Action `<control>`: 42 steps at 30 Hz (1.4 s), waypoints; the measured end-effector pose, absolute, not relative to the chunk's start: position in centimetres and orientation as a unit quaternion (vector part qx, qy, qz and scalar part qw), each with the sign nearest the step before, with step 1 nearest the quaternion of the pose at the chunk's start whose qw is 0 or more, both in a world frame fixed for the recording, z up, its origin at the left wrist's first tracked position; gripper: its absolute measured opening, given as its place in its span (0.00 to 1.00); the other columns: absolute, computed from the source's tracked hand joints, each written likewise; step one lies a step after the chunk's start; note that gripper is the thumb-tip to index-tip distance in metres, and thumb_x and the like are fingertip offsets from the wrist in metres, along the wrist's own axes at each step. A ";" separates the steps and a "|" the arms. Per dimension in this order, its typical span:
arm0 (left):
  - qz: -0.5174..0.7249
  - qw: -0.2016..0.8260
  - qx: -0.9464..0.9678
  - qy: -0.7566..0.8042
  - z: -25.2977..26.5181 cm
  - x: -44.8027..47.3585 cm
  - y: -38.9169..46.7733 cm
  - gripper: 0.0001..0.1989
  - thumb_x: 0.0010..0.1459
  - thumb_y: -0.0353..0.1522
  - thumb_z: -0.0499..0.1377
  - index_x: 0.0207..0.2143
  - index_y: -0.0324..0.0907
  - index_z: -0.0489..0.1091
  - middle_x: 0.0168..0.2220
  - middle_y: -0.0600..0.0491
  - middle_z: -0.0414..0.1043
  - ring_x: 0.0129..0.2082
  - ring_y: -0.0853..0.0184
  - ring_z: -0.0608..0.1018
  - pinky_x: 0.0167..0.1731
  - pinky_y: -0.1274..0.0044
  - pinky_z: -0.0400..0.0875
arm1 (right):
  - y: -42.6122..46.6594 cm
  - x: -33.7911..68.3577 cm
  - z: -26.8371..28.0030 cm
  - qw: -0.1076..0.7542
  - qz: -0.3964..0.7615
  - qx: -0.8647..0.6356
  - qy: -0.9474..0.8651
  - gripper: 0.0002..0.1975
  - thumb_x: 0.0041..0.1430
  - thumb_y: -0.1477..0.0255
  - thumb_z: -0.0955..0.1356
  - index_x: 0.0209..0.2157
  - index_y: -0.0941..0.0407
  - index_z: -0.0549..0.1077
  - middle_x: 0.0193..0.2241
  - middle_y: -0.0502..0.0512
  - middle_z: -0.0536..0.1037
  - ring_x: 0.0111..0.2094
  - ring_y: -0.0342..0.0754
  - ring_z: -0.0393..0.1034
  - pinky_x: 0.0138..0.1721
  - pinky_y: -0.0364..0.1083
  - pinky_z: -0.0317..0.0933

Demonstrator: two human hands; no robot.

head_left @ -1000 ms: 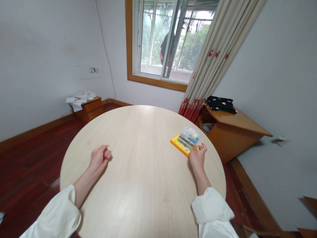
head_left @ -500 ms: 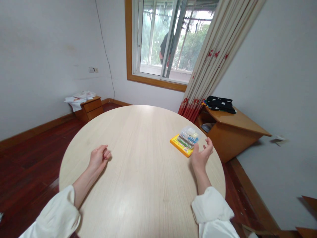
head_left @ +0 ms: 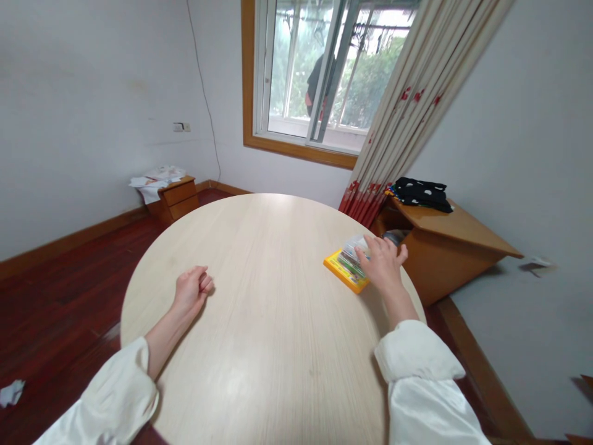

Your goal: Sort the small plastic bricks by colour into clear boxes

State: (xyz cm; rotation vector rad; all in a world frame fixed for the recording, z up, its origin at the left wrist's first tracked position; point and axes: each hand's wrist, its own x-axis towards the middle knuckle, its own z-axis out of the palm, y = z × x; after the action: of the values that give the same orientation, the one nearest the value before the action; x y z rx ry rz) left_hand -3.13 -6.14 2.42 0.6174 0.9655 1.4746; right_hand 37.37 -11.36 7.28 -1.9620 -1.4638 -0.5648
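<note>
On the right side of the round table [head_left: 269, 321] lies a flat yellow box [head_left: 340, 278]. A clear plastic case [head_left: 353, 247] with small items inside rests on top of it. My right hand [head_left: 383, 262] is over the case with fingers apart and covers its right part; whether the fingertips touch it I cannot tell. On the left of the tabletop rests my left hand [head_left: 192, 289], its fingers curled into a loose fist, apart from any object. Nothing shows in it.
A tilted-looking wooden desk [head_left: 445, 256] with black patterned cloth [head_left: 424, 194] stands beyond the table's right edge. Behind are a curtain [head_left: 403, 111] and a window, through which a person is seen. A small drawer cabinet [head_left: 180, 196] with papers stands at the back left.
My right hand has moved from beside the clear case to above it, turning palm down. My left hand stays resting on the table. The view has shifted slightly.
</note>
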 end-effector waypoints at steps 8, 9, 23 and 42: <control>0.590 0.567 0.355 0.453 3.4 -1.8 -6.8 0.19 0.41 0.29 0.59 0.14 0.42 0.47 0.11 0.66 0.42 0.10 0.80 0.51 0.11 0.84 0.46 | -11.8 34.9 7.5 0.360 -0.231 -0.690 -0.583 0.19 0.59 0.63 0.60 0.48 0.56 0.70 0.42 0.65 0.72 0.45 0.58 0.62 0.49 0.63 0.49; 0.561 0.577 0.385 0.452 3.6 -1.3 -7.0 0.20 0.42 0.30 0.60 0.14 0.42 0.47 0.11 0.66 0.43 0.10 0.81 0.51 0.11 0.84 0.46 | -11.9 33.6 7.3 0.369 -0.205 -0.682 -0.597 0.19 0.59 0.63 0.60 0.49 0.56 0.69 0.42 0.64 0.72 0.45 0.58 0.63 0.48 0.61 0.51; 0.406 0.756 0.424 0.290 3.1 7.1 -8.9 0.25 0.38 0.42 0.69 0.35 0.34 0.71 0.33 0.48 0.74 0.31 0.70 0.75 0.38 0.75 0.68 | -12.9 20.1 2.5 0.400 0.060 -0.580 -0.707 0.21 0.64 0.65 0.54 0.52 0.60 0.67 0.47 0.63 0.74 0.47 0.52 0.67 0.50 0.54 0.61; 0.368 0.715 0.533 0.264 3.0 5.7 -8.1 0.23 0.43 0.44 0.66 0.35 0.35 0.74 0.33 0.46 0.74 0.34 0.66 0.73 0.36 0.75 0.67 | -12.2 21.7 1.5 0.432 0.150 -0.613 -0.644 0.18 0.65 0.65 0.51 0.35 0.56 0.68 0.29 0.56 0.78 0.31 0.48 0.74 0.32 0.44 0.63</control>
State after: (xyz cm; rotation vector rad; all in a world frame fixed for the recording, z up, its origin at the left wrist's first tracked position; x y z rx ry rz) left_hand 5.74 -8.09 2.97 1.1801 0.5843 0.8145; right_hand 21.67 -12.18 1.47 -1.5267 -1.6060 0.3741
